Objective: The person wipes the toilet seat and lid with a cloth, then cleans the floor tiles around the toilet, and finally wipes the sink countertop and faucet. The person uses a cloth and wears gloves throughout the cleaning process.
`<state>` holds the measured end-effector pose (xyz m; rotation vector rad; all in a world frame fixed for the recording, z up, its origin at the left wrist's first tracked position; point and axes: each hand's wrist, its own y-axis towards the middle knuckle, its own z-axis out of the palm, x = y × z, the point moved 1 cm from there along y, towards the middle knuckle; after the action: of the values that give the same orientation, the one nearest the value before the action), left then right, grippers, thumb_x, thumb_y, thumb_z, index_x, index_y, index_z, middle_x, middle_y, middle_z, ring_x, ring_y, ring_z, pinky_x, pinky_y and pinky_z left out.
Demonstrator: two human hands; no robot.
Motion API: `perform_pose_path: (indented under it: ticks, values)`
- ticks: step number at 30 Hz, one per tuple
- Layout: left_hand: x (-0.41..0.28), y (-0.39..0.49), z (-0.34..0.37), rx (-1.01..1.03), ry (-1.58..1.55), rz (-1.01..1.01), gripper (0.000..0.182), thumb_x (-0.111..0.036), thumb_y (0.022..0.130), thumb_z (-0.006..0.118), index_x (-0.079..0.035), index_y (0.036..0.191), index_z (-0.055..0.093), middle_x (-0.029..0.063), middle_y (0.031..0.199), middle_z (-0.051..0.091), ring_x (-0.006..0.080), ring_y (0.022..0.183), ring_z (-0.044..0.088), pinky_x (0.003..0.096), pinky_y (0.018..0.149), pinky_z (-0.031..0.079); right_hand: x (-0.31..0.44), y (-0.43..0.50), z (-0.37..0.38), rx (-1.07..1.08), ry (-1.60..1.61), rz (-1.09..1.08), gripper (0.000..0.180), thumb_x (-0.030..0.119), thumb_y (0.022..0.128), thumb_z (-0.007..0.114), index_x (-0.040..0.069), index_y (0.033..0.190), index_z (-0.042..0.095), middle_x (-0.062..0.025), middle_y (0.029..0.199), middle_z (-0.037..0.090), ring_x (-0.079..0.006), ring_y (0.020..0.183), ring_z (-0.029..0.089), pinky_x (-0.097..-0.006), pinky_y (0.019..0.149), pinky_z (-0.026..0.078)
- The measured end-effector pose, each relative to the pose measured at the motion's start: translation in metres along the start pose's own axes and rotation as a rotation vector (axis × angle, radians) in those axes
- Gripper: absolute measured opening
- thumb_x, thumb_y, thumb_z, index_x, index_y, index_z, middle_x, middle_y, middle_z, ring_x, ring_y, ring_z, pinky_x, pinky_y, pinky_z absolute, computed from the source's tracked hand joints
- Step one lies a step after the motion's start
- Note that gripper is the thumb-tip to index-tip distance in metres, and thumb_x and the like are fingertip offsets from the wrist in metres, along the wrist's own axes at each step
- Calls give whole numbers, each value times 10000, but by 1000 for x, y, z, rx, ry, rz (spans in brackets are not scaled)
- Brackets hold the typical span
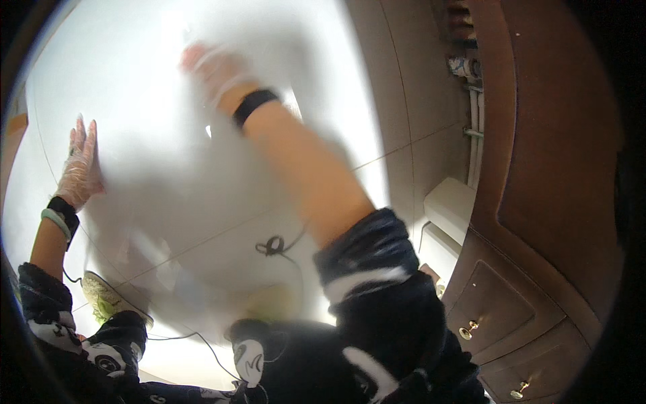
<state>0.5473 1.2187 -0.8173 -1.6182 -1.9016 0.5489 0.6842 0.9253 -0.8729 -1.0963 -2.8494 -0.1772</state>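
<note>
My left hand (81, 174), in a clear disposable glove, rests palm down on the pale floor tiles (166, 192), fingers extended and nothing seen in it. A dark band and a pale green bangle (55, 222) circle that wrist. Stretched far forward, my right hand (217, 70) is gloved too and blurred by motion over the brightly lit tiles. Its fingers are too smeared to show whether they hold anything. A black wristband (255, 107) sits on the right wrist.
A thin black cable (272, 246) lies looped on the floor near my feet; one slipper (108, 298) shows. Dark brown cabinet doors (504, 303) with brass knobs stand at the right, with white pipes (474, 131) beside them. A white boxy object (449, 209) is below the pipes.
</note>
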Motion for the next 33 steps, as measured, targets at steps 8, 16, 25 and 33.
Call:
perform_pose_path:
  ticks: [8, 16, 25, 33]
  values:
    - [-9, -7, -13, 43, 51, -2, 1465, -156, 427, 979, -247, 1550, 43, 109, 1614, -63, 317, 1487, 53, 398, 1231, 197, -45, -111, -45, -508, 74, 412, 256, 97, 914, 503, 116, 1110, 666, -81, 974, 680, -224, 902, 636, -317, 843, 505]
    - [-10, -9, -23, 78, 53, 42, 1487, -175, 417, 986, -193, 1551, 25, 173, 1605, -70, 397, 1474, 59, 415, 1222, 184, -97, -352, -79, 184, -62, 1699, 384, 233, 929, 544, 74, 1276, 585, -152, 1274, 604, -250, 1171, 588, -361, 968, 492]
    - [-6, -24, -44, 118, 31, 174, 1383, -263, 541, 937, -138, 1552, 2, 259, 1584, -63, 456, 1459, 74, 445, 1200, 194, 1, -107, -59, 804, -339, 866, 474, 251, 922, 522, -4, 1321, 552, -237, 1361, 522, -384, 1239, 507, -427, 1019, 420]
    - [46, -10, -44, -110, -242, 347, 1181, -179, 611, 883, -57, 1529, 149, 233, 1563, 176, 409, 1435, 209, 400, 1189, 233, 131, 113, 12, 360, 236, 929, 533, 190, 923, 503, 67, 1436, 428, -185, 1399, 497, -323, 1382, 372, -448, 1051, 397]
